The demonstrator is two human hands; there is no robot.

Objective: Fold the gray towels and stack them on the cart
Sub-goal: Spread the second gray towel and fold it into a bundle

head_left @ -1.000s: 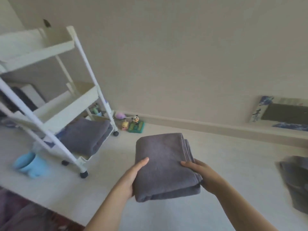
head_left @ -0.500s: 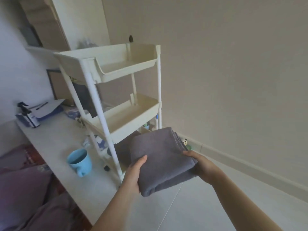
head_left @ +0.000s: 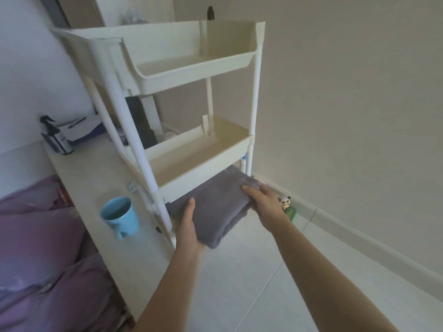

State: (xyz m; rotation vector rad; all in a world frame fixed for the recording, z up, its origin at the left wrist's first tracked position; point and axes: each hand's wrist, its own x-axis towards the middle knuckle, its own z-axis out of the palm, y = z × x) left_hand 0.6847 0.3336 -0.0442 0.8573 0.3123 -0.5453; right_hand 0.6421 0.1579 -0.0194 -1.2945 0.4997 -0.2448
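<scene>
A purple blanket (head_left: 36, 248) lies far left. Next to it, on the pale worktop (head_left: 79, 178), sit a spray bottle (head_left: 56, 137) and a blue mug (head_left: 119, 215). The white cart (head_left: 182, 130) has three shelves. The left hand (head_left: 189, 226) grips the near edge of the folded gray towel (head_left: 215, 207), thumb on top. The towel is partly under the middle shelf, at the bottom one. The right hand (head_left: 266, 203) grips its right side. A small panda toy (head_left: 284, 202) is just beside that hand.
</scene>
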